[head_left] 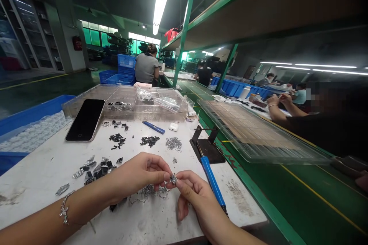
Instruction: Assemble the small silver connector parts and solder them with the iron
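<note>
Small metal part (173, 178), one: held over the tabletop (243, 208), pinched between thumb and fingertips of the left hand (145, 170) and the right hand (195, 193), both hands nearly closed upon it; its finer shape is too small to be made out. Bent wire pieces (149, 190), one heap: partly hidden by the hands. Metal-and-black parts (100, 169), loose heap: spread to the left of the wires. Small black pieces (149, 141), two piles, and fine silvery pieces (174, 144), one main pile: laid out farther back. Blue-handled tool (212, 180), one: placed beside the right hand, its tip directed toward a black stand (214, 154). Phone (85, 120), one: placed by a clear compartment tray (138, 116).
</note>
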A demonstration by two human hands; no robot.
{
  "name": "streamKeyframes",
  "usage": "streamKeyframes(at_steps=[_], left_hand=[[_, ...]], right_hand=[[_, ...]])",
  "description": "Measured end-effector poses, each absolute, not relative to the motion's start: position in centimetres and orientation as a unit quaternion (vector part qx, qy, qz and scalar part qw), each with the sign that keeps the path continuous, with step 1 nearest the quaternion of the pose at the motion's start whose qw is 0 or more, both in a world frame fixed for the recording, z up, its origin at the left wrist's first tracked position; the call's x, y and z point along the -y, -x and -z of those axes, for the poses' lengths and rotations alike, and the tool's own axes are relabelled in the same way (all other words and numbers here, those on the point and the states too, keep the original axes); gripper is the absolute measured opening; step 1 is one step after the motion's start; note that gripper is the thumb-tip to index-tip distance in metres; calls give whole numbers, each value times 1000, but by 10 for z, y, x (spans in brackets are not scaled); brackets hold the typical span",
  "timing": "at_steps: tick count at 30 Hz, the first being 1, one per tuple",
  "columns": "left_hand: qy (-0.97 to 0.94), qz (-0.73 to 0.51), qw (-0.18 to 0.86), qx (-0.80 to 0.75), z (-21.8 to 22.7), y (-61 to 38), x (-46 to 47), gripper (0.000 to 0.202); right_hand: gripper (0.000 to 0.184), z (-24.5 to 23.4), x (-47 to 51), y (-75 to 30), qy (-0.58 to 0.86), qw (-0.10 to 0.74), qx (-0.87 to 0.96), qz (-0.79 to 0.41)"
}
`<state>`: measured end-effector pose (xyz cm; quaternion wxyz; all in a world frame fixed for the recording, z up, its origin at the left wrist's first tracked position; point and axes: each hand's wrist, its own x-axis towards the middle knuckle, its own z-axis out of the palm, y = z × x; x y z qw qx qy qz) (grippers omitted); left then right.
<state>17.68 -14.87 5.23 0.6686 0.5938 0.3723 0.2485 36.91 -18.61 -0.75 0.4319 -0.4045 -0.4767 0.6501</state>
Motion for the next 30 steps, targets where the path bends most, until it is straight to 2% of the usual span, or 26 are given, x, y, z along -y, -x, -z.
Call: streamKeyframes(at_steps=[16, 22, 30], left_hand=[[-558, -283, 684, -377, -44, -182, 151, 18], [-520, -295, 700, -390, -33, -185, 152, 21], [-518, -293, 670, -445, -32, -190, 159, 28]], right_hand=[[39, 7, 187, -368, 426, 438, 479, -630], [36, 8, 188, -369, 420, 445, 483, -626], [35, 7, 189, -367, 428, 452, 484, -615]])
